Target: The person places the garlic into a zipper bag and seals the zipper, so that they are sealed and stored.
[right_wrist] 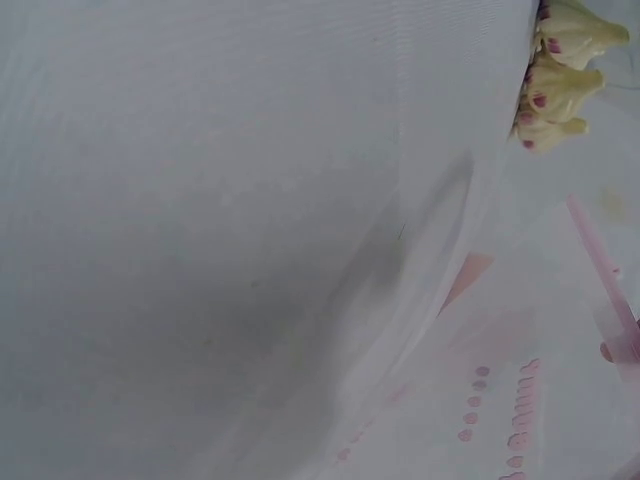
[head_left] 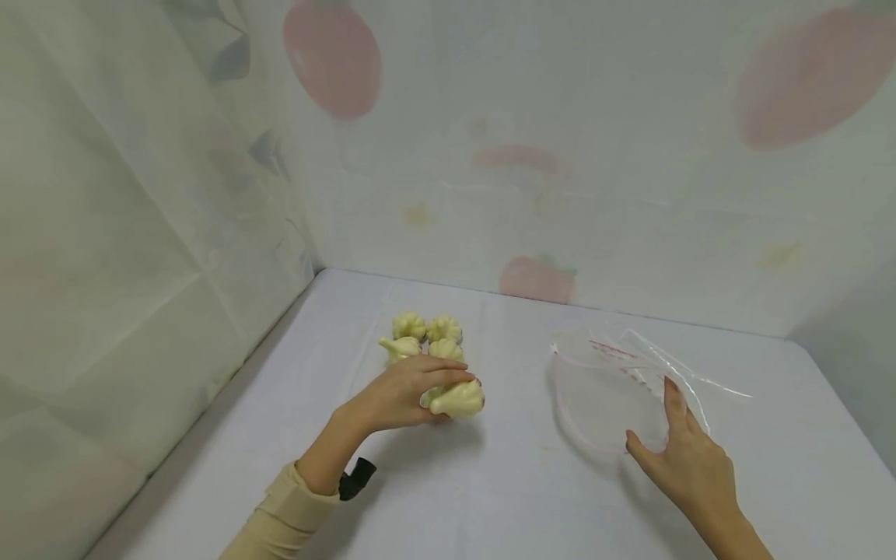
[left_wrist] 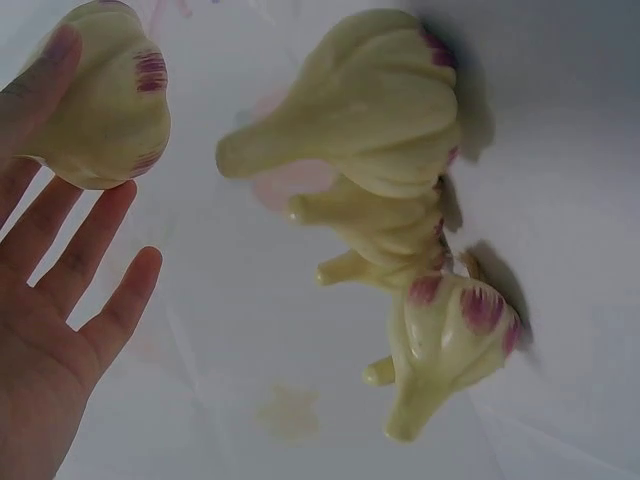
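Observation:
My left hand [head_left: 413,393] holds a pale garlic bulb [head_left: 460,400] between thumb and fingers, its neck pointing left in the head view. In the left wrist view the held garlic bulb [left_wrist: 115,105] shows purple streaks, and the lower fingers are spread. Behind this hand several more garlic bulbs [head_left: 444,329] lie grouped on the white table. On the right, a clear plastic bag [head_left: 609,397] with pink edging and red print stands partly spread. My right hand [head_left: 693,467] is at its near right side, thumb and index finger spread wide apart, fingertips right at the bag.
The white-covered table [head_left: 518,482] carries these things. A pale cloth printed with fruit [head_left: 539,278] hangs along the back, and another cloth [head_left: 140,233] hangs on the left. A black strap end [head_left: 357,478] sticks out at my left wrist.

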Demonstrator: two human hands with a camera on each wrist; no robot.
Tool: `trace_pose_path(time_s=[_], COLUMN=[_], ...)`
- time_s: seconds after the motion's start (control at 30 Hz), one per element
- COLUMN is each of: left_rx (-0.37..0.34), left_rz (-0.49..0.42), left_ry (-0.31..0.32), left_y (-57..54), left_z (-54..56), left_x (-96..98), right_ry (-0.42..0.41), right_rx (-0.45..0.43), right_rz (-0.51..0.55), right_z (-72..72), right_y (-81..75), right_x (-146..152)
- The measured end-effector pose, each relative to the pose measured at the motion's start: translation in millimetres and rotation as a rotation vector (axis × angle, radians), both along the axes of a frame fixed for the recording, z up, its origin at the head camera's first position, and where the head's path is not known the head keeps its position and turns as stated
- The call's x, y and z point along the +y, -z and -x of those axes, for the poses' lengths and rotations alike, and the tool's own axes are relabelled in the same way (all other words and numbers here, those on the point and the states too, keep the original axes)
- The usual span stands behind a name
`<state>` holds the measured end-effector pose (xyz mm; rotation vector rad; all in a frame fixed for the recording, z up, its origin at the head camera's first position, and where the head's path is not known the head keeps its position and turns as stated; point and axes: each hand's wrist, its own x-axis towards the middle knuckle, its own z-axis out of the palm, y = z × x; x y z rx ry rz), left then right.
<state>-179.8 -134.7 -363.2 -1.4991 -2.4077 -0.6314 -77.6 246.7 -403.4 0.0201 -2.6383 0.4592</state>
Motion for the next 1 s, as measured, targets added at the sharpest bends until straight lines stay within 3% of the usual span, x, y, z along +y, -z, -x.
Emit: trace_pose_path(time_s=[0.67,1.0], left_rx=[0.054,0.047], left_rz=[0.07,0.083], left_ry=[0.082,0.115], left_y=[-5.2,-5.4], left_z=[1.3,-1.4], left_x=[30.2,48.4], right_ry=[0.009,-0.005], right_rx=[-0.031,0.015], right_rz=[0.001,0.016], right_z=[1.6,4.5], right_y=[-1.9,2.0], right_x=[-3.6,-4.6])
